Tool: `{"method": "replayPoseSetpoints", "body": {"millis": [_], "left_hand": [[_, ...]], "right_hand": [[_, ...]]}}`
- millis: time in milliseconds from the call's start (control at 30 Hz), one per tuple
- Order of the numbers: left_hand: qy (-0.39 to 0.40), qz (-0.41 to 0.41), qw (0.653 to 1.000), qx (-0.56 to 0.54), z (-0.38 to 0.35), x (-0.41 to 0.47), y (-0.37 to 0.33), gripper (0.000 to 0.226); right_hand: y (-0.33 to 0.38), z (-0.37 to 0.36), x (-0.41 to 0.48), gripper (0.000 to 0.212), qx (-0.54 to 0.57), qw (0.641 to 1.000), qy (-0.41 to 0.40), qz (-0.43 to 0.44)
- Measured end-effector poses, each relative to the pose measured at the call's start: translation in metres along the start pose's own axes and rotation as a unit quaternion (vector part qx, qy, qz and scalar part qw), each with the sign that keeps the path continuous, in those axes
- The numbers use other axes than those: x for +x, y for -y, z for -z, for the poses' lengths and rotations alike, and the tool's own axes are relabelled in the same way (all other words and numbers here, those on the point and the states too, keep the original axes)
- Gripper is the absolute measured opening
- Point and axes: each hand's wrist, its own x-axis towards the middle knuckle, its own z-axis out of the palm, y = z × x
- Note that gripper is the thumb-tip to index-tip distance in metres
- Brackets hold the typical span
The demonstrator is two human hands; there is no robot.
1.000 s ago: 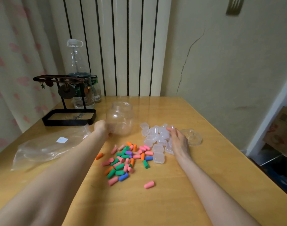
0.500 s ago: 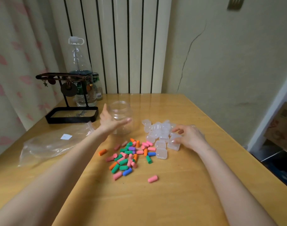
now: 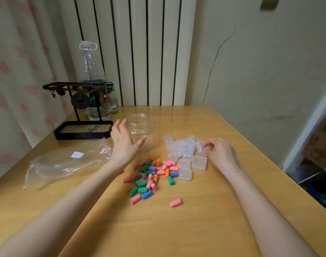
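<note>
**Me:** On the far half of the table (image 3: 195, 229), right side, my right hand (image 3: 220, 153) sits at the edge of the heap of clear boxes (image 3: 182, 147). Fingers curled, thumb and fingertips pinching one little box (image 3: 200, 152) at the heap's right rim.

**Partner:** And the left?

**Me:** My left hand (image 3: 124, 145) hangs spread, fingers loose, grasping nothing, just in front of the jar (image 3: 142, 127). Touching the jar or not, I can't tell from here.

**Partner:** How will the little box handle?

**Me:** Judgement only: thin hard plastic, near weightless, smooth, likely slick. Stiff enough for a pinch, but a hard squeeze might pop its lid or shoot it away. Best taken by two opposite side walls, low down, not by a corner.

**Partner:** The jar?

**Me:** Upright, lidless, clear, looks empty and light. It would tip easily, so wrap the fingers round its belly.

**Partner:** Surface?

**Me:** Glossy yellow wood, level. Foam plugs (image 3: 151, 175) in many colours lie scattered just left of the boxes, with one pink one apart, nearer me. Crumpled clear bag (image 3: 65, 162) further left.

**Partner:** Room?

**Me:** Black stand (image 3: 82, 129) and tall bottle (image 3: 90, 71) at the back left corner. Ribbed radiator (image 3: 140, 52) behind, cracked wall (image 3: 260, 71) to the right, curtain (image 3: 14, 71) with pink hearts to the left.
</note>
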Motion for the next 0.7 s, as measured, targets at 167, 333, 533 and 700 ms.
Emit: {"method": "replayPoseSetpoints", "body": {"millis": [167, 333, 533, 700], "left_hand": [[0.023, -0.128, 0.989, -0.074, 0.021, -0.038, -0.018, 0.036], [0.09, -0.077, 0.972, -0.204, 0.036, -0.079, -0.013, 0.014], [0.126, -0.237, 0.953, -0.143, 0.022, -0.098, -0.009, 0.039], [0.142, -0.165, 0.947, -0.238, 0.027, -0.103, -0.013, 0.059]], "right_hand": [[0.008, 0.008, -0.005, 0.048, -0.077, 0.973, 0.214, 0.028], [0.015, 0.018, -0.006, 0.055, -0.049, 0.979, 0.199, 0.021], [0.075, 0.031, -0.047, 0.027, 0.452, 0.816, 0.354, 0.066], [0.103, 0.013, -0.066, 0.039, 0.492, 0.792, 0.358, 0.052]]}}
